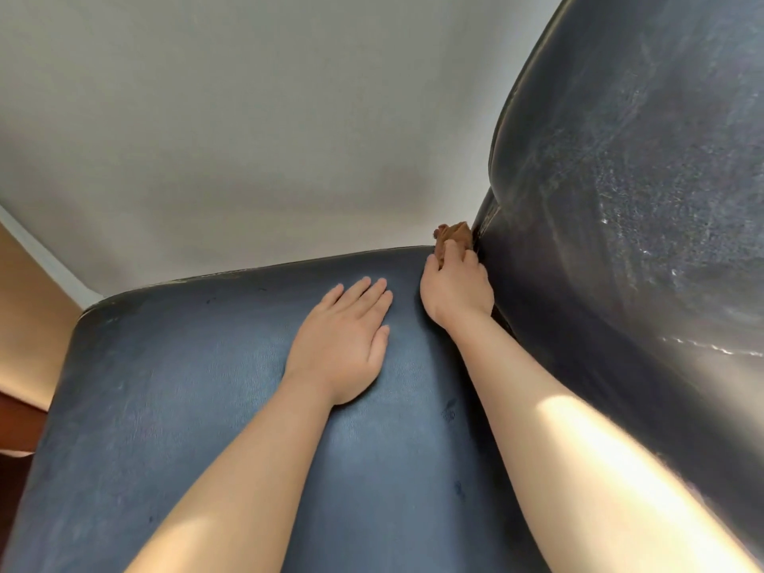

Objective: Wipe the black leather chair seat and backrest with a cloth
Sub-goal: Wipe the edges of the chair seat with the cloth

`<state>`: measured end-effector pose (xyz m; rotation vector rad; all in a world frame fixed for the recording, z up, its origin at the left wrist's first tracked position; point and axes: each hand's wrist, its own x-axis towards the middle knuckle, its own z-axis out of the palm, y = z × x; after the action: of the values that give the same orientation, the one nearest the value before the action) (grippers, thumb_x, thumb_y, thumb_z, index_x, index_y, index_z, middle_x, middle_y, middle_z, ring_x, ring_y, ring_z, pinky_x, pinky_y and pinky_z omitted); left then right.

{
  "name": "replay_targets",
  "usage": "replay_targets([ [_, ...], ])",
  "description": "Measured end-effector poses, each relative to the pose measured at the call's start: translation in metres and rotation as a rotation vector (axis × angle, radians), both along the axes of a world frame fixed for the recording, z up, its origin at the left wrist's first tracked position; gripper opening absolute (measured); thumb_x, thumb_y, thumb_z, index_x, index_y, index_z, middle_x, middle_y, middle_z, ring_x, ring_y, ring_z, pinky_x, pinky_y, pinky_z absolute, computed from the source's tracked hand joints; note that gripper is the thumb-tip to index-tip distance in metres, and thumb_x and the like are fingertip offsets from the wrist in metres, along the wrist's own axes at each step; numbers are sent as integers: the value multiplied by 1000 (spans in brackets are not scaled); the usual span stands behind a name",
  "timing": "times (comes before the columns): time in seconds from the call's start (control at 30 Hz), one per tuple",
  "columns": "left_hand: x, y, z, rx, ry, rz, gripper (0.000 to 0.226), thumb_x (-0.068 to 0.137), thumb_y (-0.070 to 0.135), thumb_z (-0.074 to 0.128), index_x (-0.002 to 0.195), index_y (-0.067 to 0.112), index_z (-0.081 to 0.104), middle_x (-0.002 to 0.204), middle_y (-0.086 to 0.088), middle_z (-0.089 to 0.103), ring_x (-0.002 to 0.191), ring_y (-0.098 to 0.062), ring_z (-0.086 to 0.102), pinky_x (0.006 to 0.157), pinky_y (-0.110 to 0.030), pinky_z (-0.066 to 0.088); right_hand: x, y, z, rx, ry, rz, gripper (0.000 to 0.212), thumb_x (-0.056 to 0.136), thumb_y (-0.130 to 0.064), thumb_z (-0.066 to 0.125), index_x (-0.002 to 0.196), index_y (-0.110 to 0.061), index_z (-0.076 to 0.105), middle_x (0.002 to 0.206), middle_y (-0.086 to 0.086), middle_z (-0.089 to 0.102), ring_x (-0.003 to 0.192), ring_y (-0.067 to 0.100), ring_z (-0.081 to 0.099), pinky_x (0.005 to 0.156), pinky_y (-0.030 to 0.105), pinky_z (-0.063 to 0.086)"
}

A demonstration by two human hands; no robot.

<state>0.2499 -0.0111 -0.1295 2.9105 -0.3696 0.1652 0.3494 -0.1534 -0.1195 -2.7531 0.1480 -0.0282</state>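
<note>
- Pale floor [248,138] behind; tan wall [29,324] at left.
- Black chair seat [186,407] fills the foreground, backrest [641,200] rising at right.
- Left hand [343,345]: fingers spread flat, bracing on the seat.
- Right hand [457,287]: grip pinching the brown cloth [450,235] into the seat-backrest crease.
- Advice: drag the cloth firmly along the crease; nothing blocks its path.

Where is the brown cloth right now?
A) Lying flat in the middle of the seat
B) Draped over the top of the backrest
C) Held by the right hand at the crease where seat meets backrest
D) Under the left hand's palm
C: the right hand grips the brown cloth at the seat and backrest junction, while the left hand lies flat and empty on the seat.
</note>
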Motion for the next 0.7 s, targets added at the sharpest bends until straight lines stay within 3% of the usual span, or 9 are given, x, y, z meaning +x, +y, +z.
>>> replay_targets([
  [0.27,1,-1,-2,28,-22,6,65,91,37,13,140,11,48,148,-4,42,140,-22,36,114,-35,17,-20,-2,-7,-97,-135,88,37,98,-26,31,131,-11,40,134,14,42,120,30,40,101,36,29],
  [0.53,2,-3,-1,39,15,67,81,82,44,-10,152,22,23,160,6,15,148,-13,7,118,-35,0,17,0,3,-29,-25,100,39,100,-23,25,133,-12,41,138,12,42,124,32,40,102,36,30],
  [0.7,3,-5,-1,47,20,142,81,80,46,-12,152,30,21,161,4,12,148,-17,3,117,-41,-3,3,11,8,-72,-8,76,36,93,-15,34,128,-11,42,137,15,39,122,32,38,100,36,30],
])
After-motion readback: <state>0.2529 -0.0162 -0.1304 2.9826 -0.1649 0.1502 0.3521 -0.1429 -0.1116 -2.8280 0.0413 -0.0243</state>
